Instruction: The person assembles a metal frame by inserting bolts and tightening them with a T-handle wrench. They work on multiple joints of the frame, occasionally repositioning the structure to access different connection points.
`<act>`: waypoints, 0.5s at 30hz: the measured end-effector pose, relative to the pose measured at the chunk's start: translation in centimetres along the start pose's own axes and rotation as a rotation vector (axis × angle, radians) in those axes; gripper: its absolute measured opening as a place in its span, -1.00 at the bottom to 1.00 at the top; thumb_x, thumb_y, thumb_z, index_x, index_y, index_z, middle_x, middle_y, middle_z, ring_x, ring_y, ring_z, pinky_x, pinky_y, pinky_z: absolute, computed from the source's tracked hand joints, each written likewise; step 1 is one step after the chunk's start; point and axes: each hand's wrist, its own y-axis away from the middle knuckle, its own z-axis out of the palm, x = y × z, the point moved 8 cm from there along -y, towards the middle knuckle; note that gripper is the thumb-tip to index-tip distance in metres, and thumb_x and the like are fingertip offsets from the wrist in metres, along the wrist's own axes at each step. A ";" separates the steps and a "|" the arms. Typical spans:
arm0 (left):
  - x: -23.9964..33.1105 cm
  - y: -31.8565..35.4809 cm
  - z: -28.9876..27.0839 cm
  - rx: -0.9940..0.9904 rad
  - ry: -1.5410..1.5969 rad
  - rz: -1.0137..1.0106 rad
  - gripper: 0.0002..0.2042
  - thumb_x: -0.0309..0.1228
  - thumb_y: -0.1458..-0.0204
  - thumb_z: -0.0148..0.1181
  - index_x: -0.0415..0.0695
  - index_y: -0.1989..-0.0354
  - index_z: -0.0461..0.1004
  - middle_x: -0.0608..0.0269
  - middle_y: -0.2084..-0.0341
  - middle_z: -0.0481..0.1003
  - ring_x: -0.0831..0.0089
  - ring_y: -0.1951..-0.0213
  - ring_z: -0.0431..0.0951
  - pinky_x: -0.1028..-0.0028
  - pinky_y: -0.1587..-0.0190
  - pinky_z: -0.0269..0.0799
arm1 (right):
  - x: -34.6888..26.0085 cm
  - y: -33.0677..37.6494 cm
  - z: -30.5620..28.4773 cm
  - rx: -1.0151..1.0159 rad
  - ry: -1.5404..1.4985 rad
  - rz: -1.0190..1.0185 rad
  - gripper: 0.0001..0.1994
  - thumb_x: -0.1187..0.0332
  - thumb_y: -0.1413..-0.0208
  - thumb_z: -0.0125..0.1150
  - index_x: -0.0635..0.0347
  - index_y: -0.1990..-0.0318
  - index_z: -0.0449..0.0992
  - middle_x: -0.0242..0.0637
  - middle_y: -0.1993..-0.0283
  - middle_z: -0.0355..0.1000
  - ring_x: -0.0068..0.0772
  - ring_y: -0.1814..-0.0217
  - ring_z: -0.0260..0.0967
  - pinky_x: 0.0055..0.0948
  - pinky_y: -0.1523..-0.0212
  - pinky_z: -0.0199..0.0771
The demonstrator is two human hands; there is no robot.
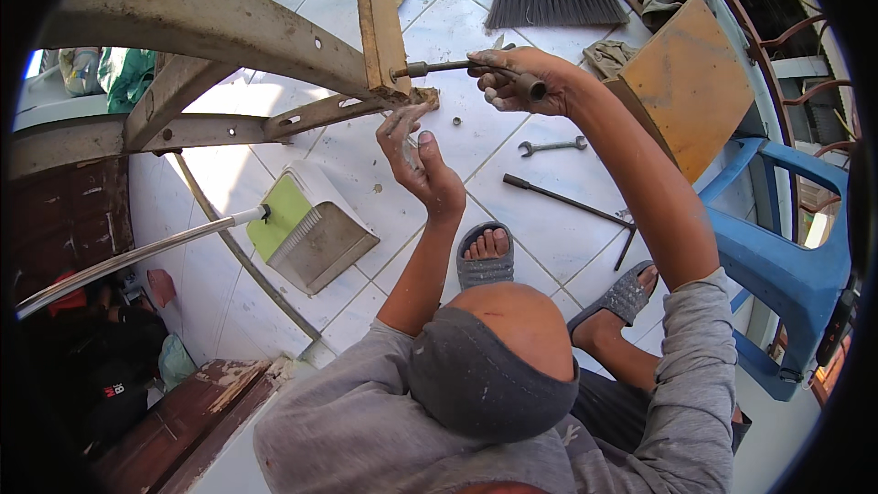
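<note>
My right hand (530,80) is closed around a dark socket wrench (443,66). One end of the wrench meets the side of a wooden beam (380,23) near its lower end; the other end, a round socket, sticks out below my fingers. My left hand (419,157) is raised just under the beam's end, fingers stretched and thumb apart, with nothing visible in it. Its fingertips are close to a metal bar (320,116); whether they touch is unclear. A small nut (456,121) lies on the tiles between my hands.
An open-end wrench (553,145) and an L-shaped socket wrench (572,199) lie on the floor. A dustpan (315,233) sits left, below a thick metal frame (201,23). A brush head (555,2), wooden panel (688,87) and blue plastic stool (777,256) are right.
</note>
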 end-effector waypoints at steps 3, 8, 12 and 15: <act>-5.5 1.7 0.3 -0.121 0.491 -0.661 -0.57 -0.18 -0.24 -0.13 -0.22 -0.15 0.35 0.03 0.02 0.42 0.19 -0.15 0.36 0.20 -0.16 0.30 | -4.4 0.7 1.0 0.078 0.691 -0.453 -0.77 0.22 -0.28 0.19 0.21 0.15 0.44 -0.31 0.51 0.45 -0.39 0.57 0.40 -0.51 0.57 0.38; -3.2 -0.6 6.2 -0.241 1.049 -1.029 -0.40 0.03 -0.31 -0.18 -0.29 -0.25 0.20 0.01 0.03 0.38 0.18 -0.16 0.35 0.10 -0.30 0.19 | -3.6 2.8 3.5 0.072 1.896 -1.180 -0.76 0.40 -0.21 0.07 -0.13 -0.02 0.38 -0.39 0.46 0.51 -0.28 0.35 0.53 -0.28 0.29 0.50; -7.4 -2.9 7.8 -0.057 1.453 -1.172 -0.69 -0.21 -0.38 -0.15 -0.26 0.19 0.28 0.01 0.14 0.37 0.11 -0.21 0.33 -0.04 -0.41 0.07 | -4.1 3.4 5.2 0.215 1.931 -1.313 -0.65 0.37 -0.11 0.22 -0.16 -0.06 0.39 -0.37 0.24 0.47 -0.32 0.03 0.44 -0.27 -0.04 0.44; -4.9 -3.2 8.8 0.048 1.455 -1.125 -0.69 -0.24 -0.41 -0.24 -0.13 0.39 0.19 -0.01 0.16 0.37 -0.02 -0.27 0.29 -0.08 -0.43 0.06 | -6.8 8.6 4.0 0.588 1.652 -1.460 -0.45 0.32 0.07 0.42 -0.16 -0.12 0.37 -0.28 0.01 0.34 -0.16 -0.15 0.29 -0.20 -0.22 0.33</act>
